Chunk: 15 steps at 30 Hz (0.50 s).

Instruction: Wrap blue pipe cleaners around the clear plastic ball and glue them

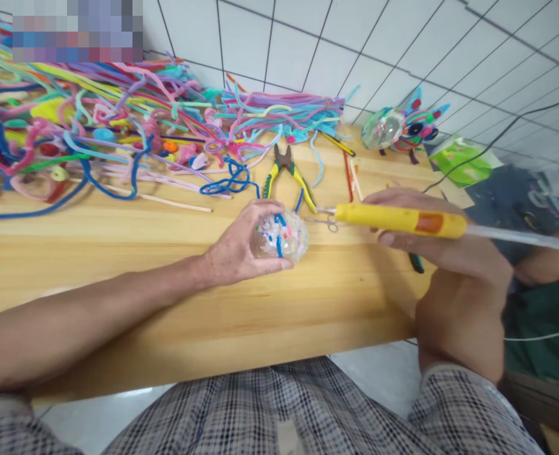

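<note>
My left hand [234, 249] is closed around a clear plastic ball [296, 240], which has blue pipe cleaner pieces and small coloured bits on or inside it. In my right hand [445, 240] is a yellow hot glue gun [398, 219], its metal nozzle pointing left toward the ball and a translucent glue stick coming out of its rear end. Just beyond the ball lie pliers [285, 165] with yellow and green handles, spread apart. A tangled blue pipe cleaner [232, 177] rests left of the pliers.
Colourful pipe cleaners [118, 126] are heaped along the back left. A finished-looking animal figure [417, 129] with a clear ball body stands at the back right, near a green packet [466, 161]. Small scissors [331, 222] lie by the nozzle. A black cable crosses the right side, where another person's arm [552, 260] shows.
</note>
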Tool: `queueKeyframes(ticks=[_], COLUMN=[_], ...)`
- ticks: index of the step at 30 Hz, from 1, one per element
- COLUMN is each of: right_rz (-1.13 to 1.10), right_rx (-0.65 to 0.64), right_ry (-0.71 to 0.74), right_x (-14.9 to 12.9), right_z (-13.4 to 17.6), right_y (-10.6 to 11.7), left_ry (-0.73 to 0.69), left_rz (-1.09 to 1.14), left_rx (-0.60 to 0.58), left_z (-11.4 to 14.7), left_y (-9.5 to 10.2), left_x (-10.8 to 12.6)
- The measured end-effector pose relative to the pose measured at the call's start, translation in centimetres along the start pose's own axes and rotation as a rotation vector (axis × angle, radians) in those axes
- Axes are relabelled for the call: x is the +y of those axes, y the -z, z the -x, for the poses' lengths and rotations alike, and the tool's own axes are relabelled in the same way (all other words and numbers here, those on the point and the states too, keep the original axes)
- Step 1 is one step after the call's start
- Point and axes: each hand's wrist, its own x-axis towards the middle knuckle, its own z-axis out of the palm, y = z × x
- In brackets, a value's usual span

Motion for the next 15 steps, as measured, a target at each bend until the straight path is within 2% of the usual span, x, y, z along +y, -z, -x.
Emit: queueKeyframes(ticks=[3,5,11,15], right_rz=[0.012,0.036,0.111,0.106], right_rx=[-0.26,-0.332,-0.375,-0.343], right_ry=[0.212,0.246,0.288,0.309], right_x=[-1.7,-2.2,-3.4,-3.4], right_z=[-0.3,-0.7,-1.3,-1.3], right_y=[0.3,0.5,-0.2,-0.6], left_ry=[0.024,0.022,0.003,-0.02], left_rz=[0.01,0.015,-0.005,-0.026], left_rx=[0.013,0.024,0.003,-0.016], left_z=[-0.1,-0.1,-0.2,-0.3], left_y=[0.0,-0.1,-0.1,0.0], left_x=[-0.1,-0.2,-0.1,0.0])
